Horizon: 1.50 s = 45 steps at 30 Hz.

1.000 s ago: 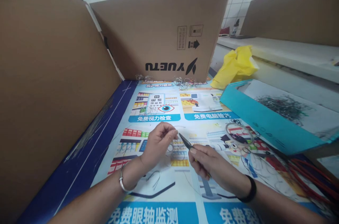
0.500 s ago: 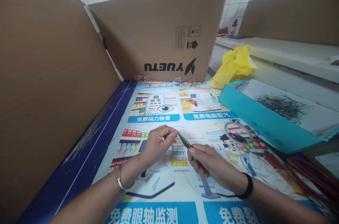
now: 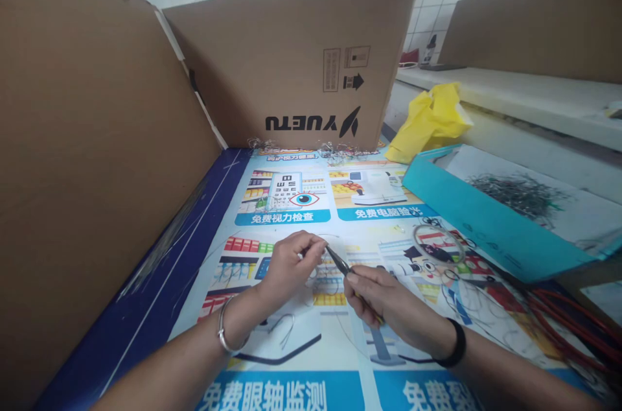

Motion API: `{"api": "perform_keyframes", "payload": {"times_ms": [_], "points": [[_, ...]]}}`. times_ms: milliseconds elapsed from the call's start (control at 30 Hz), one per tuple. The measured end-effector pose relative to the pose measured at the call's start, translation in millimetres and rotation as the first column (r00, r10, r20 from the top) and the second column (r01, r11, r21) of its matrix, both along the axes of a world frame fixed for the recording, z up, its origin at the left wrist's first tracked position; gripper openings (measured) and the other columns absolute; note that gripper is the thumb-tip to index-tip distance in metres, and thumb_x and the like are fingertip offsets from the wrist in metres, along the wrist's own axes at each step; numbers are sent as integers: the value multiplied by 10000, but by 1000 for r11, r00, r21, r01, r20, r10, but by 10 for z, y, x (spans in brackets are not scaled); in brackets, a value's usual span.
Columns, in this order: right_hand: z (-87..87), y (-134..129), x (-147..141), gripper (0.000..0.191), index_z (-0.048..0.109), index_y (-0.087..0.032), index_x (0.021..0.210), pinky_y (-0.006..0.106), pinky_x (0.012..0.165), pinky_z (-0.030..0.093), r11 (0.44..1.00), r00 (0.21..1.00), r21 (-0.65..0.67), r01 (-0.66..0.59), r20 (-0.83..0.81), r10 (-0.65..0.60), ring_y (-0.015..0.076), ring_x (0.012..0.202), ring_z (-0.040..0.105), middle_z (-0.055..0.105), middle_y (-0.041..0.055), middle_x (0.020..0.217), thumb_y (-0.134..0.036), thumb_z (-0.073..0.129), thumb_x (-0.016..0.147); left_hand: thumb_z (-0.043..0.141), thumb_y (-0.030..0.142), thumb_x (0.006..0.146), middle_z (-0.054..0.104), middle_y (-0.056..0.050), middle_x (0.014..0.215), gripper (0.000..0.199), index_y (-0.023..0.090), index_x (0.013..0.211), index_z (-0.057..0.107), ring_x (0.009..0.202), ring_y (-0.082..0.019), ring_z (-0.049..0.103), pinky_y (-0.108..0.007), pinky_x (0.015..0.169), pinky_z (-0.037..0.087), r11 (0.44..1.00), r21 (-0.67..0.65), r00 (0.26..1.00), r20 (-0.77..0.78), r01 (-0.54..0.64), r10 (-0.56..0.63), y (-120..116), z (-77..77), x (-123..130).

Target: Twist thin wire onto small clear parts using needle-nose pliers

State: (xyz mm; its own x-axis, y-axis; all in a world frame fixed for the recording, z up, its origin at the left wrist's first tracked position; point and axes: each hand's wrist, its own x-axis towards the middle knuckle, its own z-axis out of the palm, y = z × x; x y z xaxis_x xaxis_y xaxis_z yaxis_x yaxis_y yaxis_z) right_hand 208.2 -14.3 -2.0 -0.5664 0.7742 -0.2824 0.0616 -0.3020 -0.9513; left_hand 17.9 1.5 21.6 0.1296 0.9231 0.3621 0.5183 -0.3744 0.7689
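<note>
My left hand point(image 3: 295, 263) is closed in a pinch in the middle of the table, on what looks like a thin wire point(image 3: 331, 235); the piece between its fingertips is too fine to follow. In my right hand point(image 3: 389, 299) is a pair of needle-nose pliers point(image 3: 339, 261), fingers wrapped round the handles. The pliers' dark jaws point up and left, with their tip right at my left fingertips. Whether the jaws grip the wire I cannot tell. Below my left hand, a bent piece of wire point(image 3: 287, 331) lies on the printed sheet point(image 3: 335, 340).
Cardboard panels point(image 3: 291, 67) stand at the left and back, with tangled wire point(image 3: 340, 152) along the foot. At right is a blue box point(image 3: 486, 229) holding a heap of short wires point(image 3: 518, 196). Nearby are a yellow bag point(image 3: 430, 122), a wire coil point(image 3: 438, 244) and red cords point(image 3: 573, 320).
Both hands stay almost in place. My right hand's grip on the pliers has shifted slightly, and a bit of yellow handle now shows beneath its fingers.
</note>
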Motion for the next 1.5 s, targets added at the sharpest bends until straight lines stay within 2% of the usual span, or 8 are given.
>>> {"api": "perform_keyframes", "payload": {"times_ms": [367, 600, 800, 1033, 1167, 1267, 1367, 1500], "points": [[49, -43, -9, 365, 463, -180, 696, 182, 366, 268, 1000, 999, 27, -5, 41, 4, 57, 394, 369, 446, -58, 514, -498, 430, 874, 504, 204, 852, 622, -10, 646, 208, 167, 671, 600, 645, -128, 572, -236, 642, 439, 1000, 16, 1000, -19, 13, -12, -7, -5, -5], [84, -16, 43, 425, 378, -197, 645, 186, 368, 221, 992, 992, 102, -77, 110, 66, 46, 394, 313, 390, -70, 496, -566, 468, 836, 446, 242, 889, 574, -1, 621, 263, 171, 662, 558, 619, -124, 532, -233, 607, 405, 993, 49, 990, -97, 103, -98, -10, 62, -55], [83, 50, 106, 468, 366, -199, 625, 205, 398, 210, 953, 966, 252, -165, 235, 105, 53, 433, 304, 360, -61, 517, -613, 443, 829, 442, 263, 890, 580, -6, 645, 256, 177, 680, 561, 641, -130, 529, -234, 622, 406, 978, 41, 972, -125, 205, -198, 36, 92, -119], [115, 105, 132, 443, 370, -200, 629, 212, 421, 219, 926, 951, 284, -247, 252, 177, 62, 452, 308, 356, -59, 525, -579, 429, 851, 435, 294, 890, 572, -4, 633, 281, 168, 668, 553, 634, -128, 531, -244, 644, 419, 954, -90, 959, 8, 284, -285, 60, 116, -134], [95, 110, 130, 446, 390, -196, 650, 205, 409, 223, 944, 961, 239, -226, 210, 177, 57, 432, 317, 366, -63, 520, -599, 439, 836, 471, 315, 872, 573, -8, 677, 228, 156, 749, 579, 627, -119, 553, -237, 622, 451, 923, -210, 936, 218, 321, -276, 58, 81, -110], [85, 100, 130, 434, 412, -188, 672, 192, 397, 232, 963, 967, 145, -229, 146, 208, 48, 418, 317, 384, -66, 525, -590, 469, 825, 507, 324, 860, 598, -27, 760, 196, 155, 840, 605, 649, -114, 562, -229, 614, 466, 922, -221, 907, 355, 317, -227, 53, 51, -91], [73, 81, 133, 409, 438, -180, 697, 177, 394, 244, 968, 964, 54, -246, 118, 238, 41, 421, 327, 412, -61, 546, -565, 494, 821, 524, 318, 857, 611, -25, 733, 195, 156, 825, 627, 646, -113, 552, -229, 620, 462, 940, -209, 909, 378, 270, -177, 38, 39, -75], [62, 60, 128, 406, 455, -176, 703, 170, 399, 258, 967, 962, 2, -254, 105, 253, 40, 428, 341, 419, -59, 555, -565, 509, 809, 539, 308, 849, 611, -13, 663, 202, 153, 755, 627, 628, -115, 551, -229, 623, 456, 952, -215, 923, 362, 217, -129, -2, 57, -45]]}}
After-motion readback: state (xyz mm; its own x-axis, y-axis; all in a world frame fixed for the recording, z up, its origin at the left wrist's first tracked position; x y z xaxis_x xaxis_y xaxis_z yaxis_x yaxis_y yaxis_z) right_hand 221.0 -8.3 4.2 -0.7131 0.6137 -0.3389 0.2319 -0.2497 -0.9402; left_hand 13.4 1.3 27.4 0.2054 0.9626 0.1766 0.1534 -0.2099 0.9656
